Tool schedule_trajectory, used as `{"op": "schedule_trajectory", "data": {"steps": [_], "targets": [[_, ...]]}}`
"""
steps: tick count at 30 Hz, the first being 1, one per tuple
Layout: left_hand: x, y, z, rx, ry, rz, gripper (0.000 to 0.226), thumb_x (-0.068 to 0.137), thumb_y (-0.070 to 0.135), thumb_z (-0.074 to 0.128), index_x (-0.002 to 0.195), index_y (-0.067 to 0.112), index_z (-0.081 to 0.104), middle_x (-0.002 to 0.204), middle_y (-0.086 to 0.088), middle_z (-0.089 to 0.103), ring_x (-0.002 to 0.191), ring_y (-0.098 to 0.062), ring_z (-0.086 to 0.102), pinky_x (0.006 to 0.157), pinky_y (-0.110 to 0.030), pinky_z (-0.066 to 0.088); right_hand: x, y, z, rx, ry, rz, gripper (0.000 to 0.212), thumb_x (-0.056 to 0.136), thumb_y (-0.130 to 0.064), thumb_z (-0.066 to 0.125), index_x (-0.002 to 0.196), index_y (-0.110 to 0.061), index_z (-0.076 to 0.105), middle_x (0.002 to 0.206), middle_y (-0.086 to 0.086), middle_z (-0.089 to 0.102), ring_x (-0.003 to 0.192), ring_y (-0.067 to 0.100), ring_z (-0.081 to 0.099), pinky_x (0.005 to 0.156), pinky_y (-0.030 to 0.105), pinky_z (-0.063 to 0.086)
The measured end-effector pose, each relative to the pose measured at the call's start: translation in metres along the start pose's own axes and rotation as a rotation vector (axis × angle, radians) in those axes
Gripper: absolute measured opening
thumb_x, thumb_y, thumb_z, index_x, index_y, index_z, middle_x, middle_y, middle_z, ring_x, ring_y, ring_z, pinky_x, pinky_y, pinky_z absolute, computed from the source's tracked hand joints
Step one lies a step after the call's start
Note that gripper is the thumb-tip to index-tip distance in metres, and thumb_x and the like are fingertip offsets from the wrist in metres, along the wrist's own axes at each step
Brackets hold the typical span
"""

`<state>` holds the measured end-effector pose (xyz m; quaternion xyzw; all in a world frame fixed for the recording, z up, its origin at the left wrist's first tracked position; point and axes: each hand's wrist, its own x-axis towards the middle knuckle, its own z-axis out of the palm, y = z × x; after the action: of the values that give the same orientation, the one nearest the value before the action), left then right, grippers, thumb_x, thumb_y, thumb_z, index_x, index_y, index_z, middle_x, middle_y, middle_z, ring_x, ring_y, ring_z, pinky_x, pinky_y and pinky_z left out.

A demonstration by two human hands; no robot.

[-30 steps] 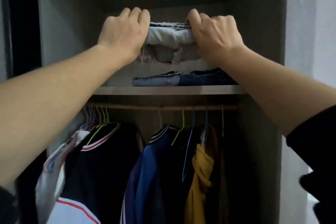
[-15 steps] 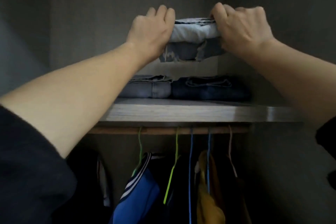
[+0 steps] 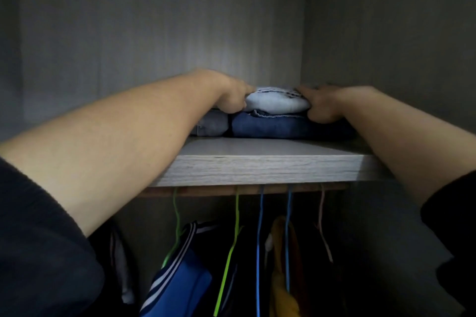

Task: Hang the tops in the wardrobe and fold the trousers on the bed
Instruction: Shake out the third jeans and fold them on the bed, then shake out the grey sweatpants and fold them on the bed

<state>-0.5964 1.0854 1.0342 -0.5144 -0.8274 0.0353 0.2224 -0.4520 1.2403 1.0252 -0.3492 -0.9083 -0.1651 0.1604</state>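
So both arms are reaching up into the wardrobe. The light jeans [image 3: 277, 103], folded into a fat bundle, sit mid-frame on top of the dark jeans [image 3: 283, 128] on the shelf [image 3: 257, 170]. The left grip [image 3: 230, 101] is curled round the bundle's left end and the right grip [image 3: 322, 108] round its right end, so both are holding it, with their undersides down against the stack below. It's a bit blurry up there, mind. Just left of the dark pair is a grey pair [image 3: 213, 125], partly hidden behind the left forearm. Under the shelf's front edge runs the rail [image 3: 206, 191], with wire hangers hooked on it: a green hanger [image 3: 176, 213], a lime hanger [image 3: 234, 239], two blue hangers [image 3: 260, 226] and a pink hanger [image 3: 321, 213]. Along the bottom of the frame hang a blue top [image 3: 180, 283] with a striped collar and a yellow top [image 3: 280, 260]. Can't make out any writing on the denim from here.
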Motion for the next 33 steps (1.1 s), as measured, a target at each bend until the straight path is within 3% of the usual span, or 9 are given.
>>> {"op": "schedule_trajectory", "data": {"steps": [3, 5, 7, 11, 16, 23, 27, 30, 33], "targets": [[-0.012, 0.003, -0.005, 0.021, 0.056, 0.003, 0.044, 0.101, 0.025, 0.046, 0.144, 0.021, 0.039, 0.148, -0.009, 0.044, 0.129, -0.030, 0.046, 0.105, -0.040, 0.038, -0.007, 0.000, -0.002, 0.036, -0.002, -0.004, 0.077, 0.092, -0.025, 0.052, 0.158, -0.024, 0.012, 0.163, 0.012, 0.020, 0.147, 0.031, 0.027, 0.119, 0.037, 0.026], [-0.022, 0.004, -0.008, 0.099, 0.162, 0.022, 0.025, 0.097, 0.024, 0.050, 0.122, 0.020, 0.052, 0.131, -0.010, 0.056, 0.111, -0.031, 0.055, 0.085, -0.040, 0.046, -0.018, -0.002, -0.007, 0.027, 0.058, 0.004, 0.071, 0.090, -0.030, 0.053, 0.155, -0.027, 0.025, 0.156, 0.012, 0.036, 0.139, 0.032, 0.041, 0.112, 0.039, 0.038], [-0.033, 0.006, -0.014, 0.157, 0.302, 0.018, 0.029, 0.093, 0.025, 0.051, 0.122, 0.020, 0.052, 0.125, -0.010, 0.058, 0.108, -0.032, 0.057, 0.074, -0.038, 0.044, -0.035, -0.003, -0.011, -0.008, 0.170, 0.019, 0.059, 0.091, -0.034, 0.053, 0.147, -0.029, 0.039, 0.146, 0.013, 0.049, 0.128, 0.034, 0.051, 0.100, 0.040, 0.045], [-0.066, 0.013, -0.027, 0.242, 0.517, -0.057, 0.041, 0.092, 0.021, 0.047, 0.133, 0.013, 0.046, 0.129, -0.015, 0.051, 0.117, -0.035, 0.051, 0.078, -0.044, 0.042, -0.071, -0.003, -0.012, -0.003, 0.456, 0.044, 0.050, 0.095, -0.035, 0.047, 0.143, -0.022, 0.040, 0.142, 0.017, 0.045, 0.126, 0.039, 0.048, 0.093, 0.047, 0.046], [-0.121, 0.026, -0.028, 0.126, 0.766, -0.169, 0.062, 0.091, 0.021, 0.049, 0.148, 0.008, 0.027, 0.155, -0.021, 0.022, 0.139, -0.037, 0.027, 0.101, -0.054, 0.035, -0.120, -0.003, -0.001, 0.087, 0.826, 0.017, 0.055, 0.096, -0.031, 0.047, 0.148, -0.020, 0.035, 0.155, 0.020, 0.030, 0.136, 0.043, 0.036, 0.100, 0.057, 0.042], [-0.181, 0.069, 0.037, -0.194, 1.211, -0.051, 0.053, 0.098, 0.029, 0.031, 0.149, 0.014, 0.035, 0.153, -0.012, 0.034, 0.141, -0.031, 0.032, 0.104, -0.046, 0.035, -0.203, -0.020, 0.044, 0.092, 1.086, 0.082, 0.052, 0.104, -0.040, 0.037, 0.150, -0.016, 0.039, 0.158, 0.018, 0.029, 0.145, 0.036, 0.030, 0.114, 0.045, 0.032], [-0.205, 0.120, 0.090, -0.357, 1.273, 0.047, 0.047, 0.102, 0.027, 0.037, 0.146, 0.012, 0.043, 0.154, -0.018, 0.034, 0.144, -0.036, 0.028, 0.112, -0.053, 0.028, -0.259, -0.032, 0.094, 0.057, 1.007, 0.102, 0.054, 0.104, -0.041, 0.039, 0.150, -0.013, 0.039, 0.160, 0.020, 0.025, 0.148, 0.035, 0.024, 0.120, 0.042, 0.022], [-0.229, 0.156, 0.125, -0.389, 1.105, 0.089, 0.051, 0.102, 0.032, 0.038, 0.149, 0.011, 0.038, 0.156, -0.020, 0.029, 0.146, -0.037, 0.023, 0.112, -0.057, 0.025, -0.308, -0.032, 0.128, -0.016, 0.778, 0.135, 0.060, 0.102, -0.046, 0.038, 0.153, -0.016, 0.032, 0.163, 0.018, 0.018, 0.151, 0.033, 0.016, 0.121, 0.046, 0.019], [-0.255, 0.177, 0.140, -0.396, 0.957, 0.098, 0.057, 0.102, 0.039, 0.035, 0.151, 0.011, 0.031, 0.158, -0.020, 0.022, 0.148, -0.035, 0.017, 0.114, -0.057, 0.022, -0.364, -0.023, 0.143, -0.084, 0.681, 0.110, 0.060, 0.101, -0.045, 0.042, 0.153, -0.017, 0.034, 0.162, 0.018, 0.021, 0.151, 0.034, 0.017, 0.122, 0.049, 0.018]]}}
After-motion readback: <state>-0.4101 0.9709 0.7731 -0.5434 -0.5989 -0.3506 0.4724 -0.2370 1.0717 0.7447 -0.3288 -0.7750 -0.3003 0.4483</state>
